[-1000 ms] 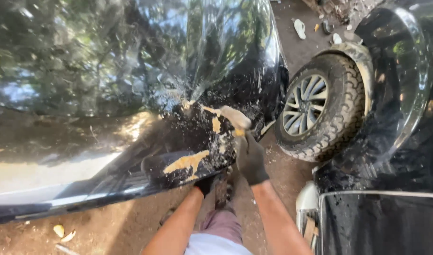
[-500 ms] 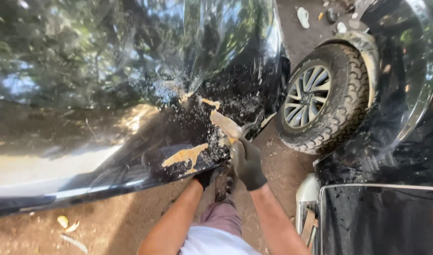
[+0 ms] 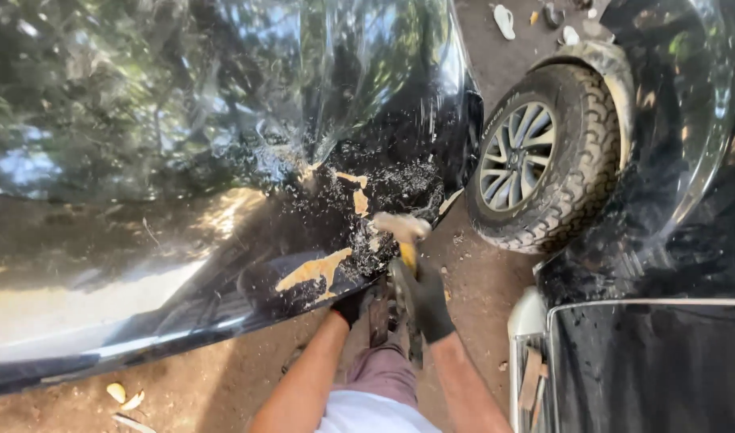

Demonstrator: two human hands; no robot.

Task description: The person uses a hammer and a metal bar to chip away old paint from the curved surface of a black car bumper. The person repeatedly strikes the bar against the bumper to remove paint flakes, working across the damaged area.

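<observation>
1. the glossy black car body panel [image 3: 183, 160] fills the left.
2. the knobbly black tyre on a silver alloy wheel [image 3: 544, 156] stands to its right.
3. the brown dirt ground [image 3: 480, 289] lies between and below them.
4. the right hand [image 3: 428, 301] is just right of the left hand [image 3: 353, 305], under the panel's lower edge.

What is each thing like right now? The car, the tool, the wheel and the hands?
Black car panel: shiny, paint chipped, tan patches showing.
Tool: blurred, its head against the panel.
Right hand: gloved, closed on the tool's handle.
Left hand: gloved, low by the panel's bottom edge; grip unclear.
Wheel: dusty, standing on the dirt.
Ground: bare dirt, scattered with flakes.
</observation>
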